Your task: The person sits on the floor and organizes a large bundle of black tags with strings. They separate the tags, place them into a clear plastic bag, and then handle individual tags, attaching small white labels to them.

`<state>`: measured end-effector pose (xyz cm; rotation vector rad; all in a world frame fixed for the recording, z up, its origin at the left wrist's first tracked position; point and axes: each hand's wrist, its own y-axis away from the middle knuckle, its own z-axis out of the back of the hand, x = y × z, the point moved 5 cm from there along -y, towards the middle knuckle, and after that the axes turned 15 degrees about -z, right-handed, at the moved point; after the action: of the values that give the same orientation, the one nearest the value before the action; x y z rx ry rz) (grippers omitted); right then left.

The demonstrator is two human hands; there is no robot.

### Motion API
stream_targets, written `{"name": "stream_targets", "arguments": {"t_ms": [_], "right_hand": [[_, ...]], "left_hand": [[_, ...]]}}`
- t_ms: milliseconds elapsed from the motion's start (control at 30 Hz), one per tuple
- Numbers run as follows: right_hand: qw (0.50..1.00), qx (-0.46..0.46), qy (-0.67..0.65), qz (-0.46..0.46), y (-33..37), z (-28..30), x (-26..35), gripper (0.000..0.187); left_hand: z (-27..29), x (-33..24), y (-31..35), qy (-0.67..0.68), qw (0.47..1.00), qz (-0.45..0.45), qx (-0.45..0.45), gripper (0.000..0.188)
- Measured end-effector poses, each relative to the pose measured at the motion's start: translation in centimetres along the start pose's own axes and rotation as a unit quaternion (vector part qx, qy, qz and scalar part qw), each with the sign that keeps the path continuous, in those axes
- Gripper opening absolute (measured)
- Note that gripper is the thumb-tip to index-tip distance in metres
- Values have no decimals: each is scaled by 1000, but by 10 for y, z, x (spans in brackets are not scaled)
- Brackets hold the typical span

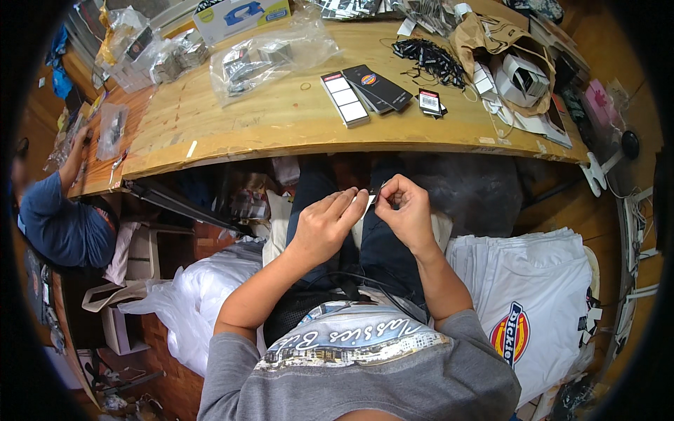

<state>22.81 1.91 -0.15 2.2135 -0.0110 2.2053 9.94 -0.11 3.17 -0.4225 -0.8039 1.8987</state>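
Note:
Over my lap, just below the table edge, my two hands come close together. Between the fingers and thumb of my left hand is a small hang tag, white with a dark part. My right hand is closed in a pinch at the tag's right edge; whether it grips the tag or a thin string there is too small to tell. On the table ahead lie a stack of white-faced tags, long black tags, small tags with a printed label and a bundle of black strings.
White folded shirts are stacked at my right. A white plastic bag lies at my left. On the table sit a clear bag and a brown paper bag of tags. Another person works at far left.

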Motion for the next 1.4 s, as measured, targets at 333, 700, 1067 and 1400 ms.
{"name": "stream_targets", "arguments": {"t_ms": [333,700,1067,1400], "right_hand": [[987,51,-154,-12,1,-9,-13,12],[999,-17,11,32,6,-11,-6,8],[993,-47,44,97,13,-13,15,9],[998,1,13,58,10,-13,9,9]], "left_hand": [[7,-1,-4,-23,998,-31,47,35],[5,27,5,253,931,242,-99,15],[10,19,1,249,928,233,-148,23],[9,26,-2,390,894,212,-64,18]]}}
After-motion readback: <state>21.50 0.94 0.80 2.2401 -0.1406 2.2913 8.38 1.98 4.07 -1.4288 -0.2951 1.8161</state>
